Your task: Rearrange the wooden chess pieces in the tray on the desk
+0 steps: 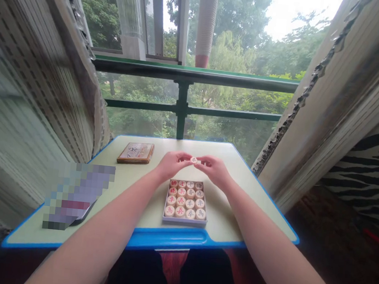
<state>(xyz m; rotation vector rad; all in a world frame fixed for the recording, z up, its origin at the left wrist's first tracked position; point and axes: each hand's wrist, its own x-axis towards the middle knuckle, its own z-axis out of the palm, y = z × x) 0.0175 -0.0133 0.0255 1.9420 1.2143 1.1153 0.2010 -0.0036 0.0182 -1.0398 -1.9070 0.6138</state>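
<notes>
disc: round wooden game piece (193, 160), held up just beyond the far edge of the tray
left hand: (171, 164) pinching disc's left side with fingertips
right hand: (215, 169) pinching its right side
tray: (184, 221) white, near centre, full of marked discs in rows
lid: (135, 153) brown, far left
table: (236, 218) cream top, blue rim

Place: a home balcony or window nook.
Landmark: a small cream tabletop with blue plastic rim (166, 242).
Beyond it: a dark green metal railing (196, 75), glass panes, leafy trees.
Either side: pale ribbed curtains (31, 77).
Right: a zebra-striped fabric (374, 168).
</notes>
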